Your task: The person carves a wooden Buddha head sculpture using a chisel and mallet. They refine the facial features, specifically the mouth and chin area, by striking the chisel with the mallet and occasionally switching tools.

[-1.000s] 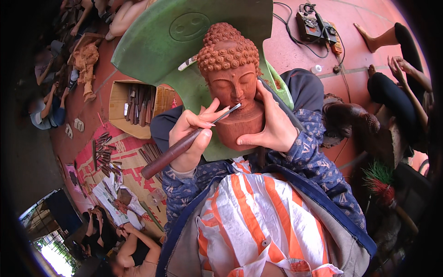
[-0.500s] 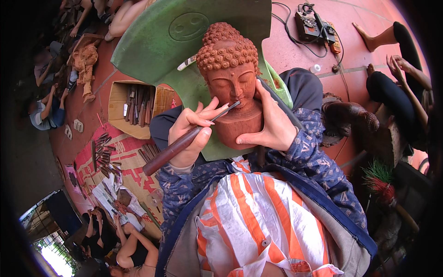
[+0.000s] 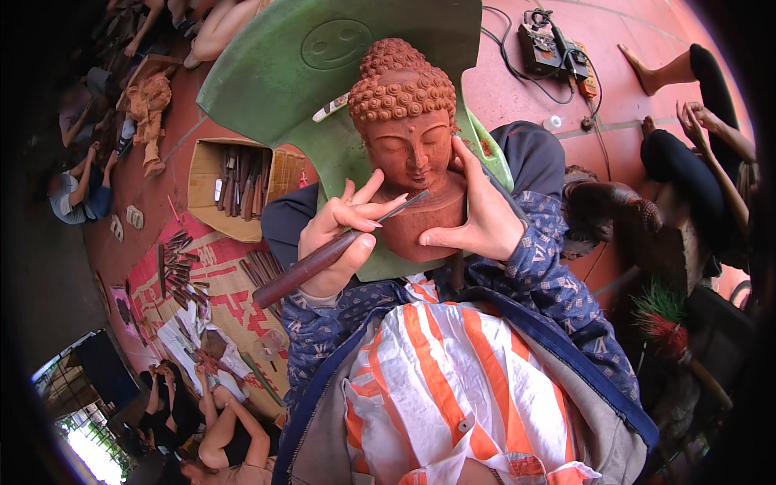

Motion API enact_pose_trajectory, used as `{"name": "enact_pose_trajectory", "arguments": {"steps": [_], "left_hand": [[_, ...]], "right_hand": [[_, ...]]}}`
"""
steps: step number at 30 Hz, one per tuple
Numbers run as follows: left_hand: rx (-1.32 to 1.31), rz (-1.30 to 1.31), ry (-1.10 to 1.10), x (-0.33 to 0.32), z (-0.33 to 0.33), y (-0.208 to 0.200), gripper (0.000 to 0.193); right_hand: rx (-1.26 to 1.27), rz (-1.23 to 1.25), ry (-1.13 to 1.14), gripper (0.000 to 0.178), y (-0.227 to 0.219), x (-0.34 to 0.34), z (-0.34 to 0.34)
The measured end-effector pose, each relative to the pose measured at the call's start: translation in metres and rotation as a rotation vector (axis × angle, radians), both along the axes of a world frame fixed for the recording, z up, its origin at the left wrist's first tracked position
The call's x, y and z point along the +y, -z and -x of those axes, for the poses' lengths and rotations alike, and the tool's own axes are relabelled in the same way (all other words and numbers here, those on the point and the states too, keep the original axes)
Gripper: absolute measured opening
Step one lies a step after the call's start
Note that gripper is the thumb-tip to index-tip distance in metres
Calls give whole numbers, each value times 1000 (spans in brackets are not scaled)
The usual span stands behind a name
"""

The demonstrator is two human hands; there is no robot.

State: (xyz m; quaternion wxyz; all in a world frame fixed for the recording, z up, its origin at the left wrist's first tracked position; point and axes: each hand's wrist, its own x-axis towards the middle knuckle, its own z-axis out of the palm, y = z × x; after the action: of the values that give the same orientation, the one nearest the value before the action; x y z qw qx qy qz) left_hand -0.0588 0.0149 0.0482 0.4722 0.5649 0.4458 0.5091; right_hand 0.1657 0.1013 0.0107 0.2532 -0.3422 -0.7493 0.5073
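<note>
A reddish wooden Buddha head (image 3: 404,133) with curled hair and lowered eyelids leans tilted in front of me, above my lap. My right hand (image 3: 483,214) grips it along the right side, thumb across the round neck block and fingers up by the jaw. In my left hand (image 3: 339,242), a carving chisel (image 3: 303,271) with a dark wooden handle is pinched between thumb and fingers. Its thin metal blade points up and right, the tip over the area just under the chin. Whether that tip touches the wood I cannot tell.
Behind the head curves a green plastic chair (image 3: 267,73). Left lies a cardboard box (image 3: 230,190) of chisels; more tools (image 3: 182,263) spread over a flattened carton. A dark electrical box (image 3: 541,48) with cables sits far right. Another carving (image 3: 610,202) lies at right. Other people sit around.
The chisel's tip has moved from the figure's mouth down to below the chin, slightly rightward. My right hand keeps its hold on the head.
</note>
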Motion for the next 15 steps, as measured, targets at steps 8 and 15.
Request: {"name": "enact_pose_trajectory", "arguments": {"steps": [8, 15], "left_hand": [[38, -21, -16, 4, 2, -5, 10], [5, 38, 3, 8, 6, -12, 10]], "right_hand": [[56, 20, -32, 123, -7, 4, 1], [48, 13, -22, 125, 1, 4, 1]]}}
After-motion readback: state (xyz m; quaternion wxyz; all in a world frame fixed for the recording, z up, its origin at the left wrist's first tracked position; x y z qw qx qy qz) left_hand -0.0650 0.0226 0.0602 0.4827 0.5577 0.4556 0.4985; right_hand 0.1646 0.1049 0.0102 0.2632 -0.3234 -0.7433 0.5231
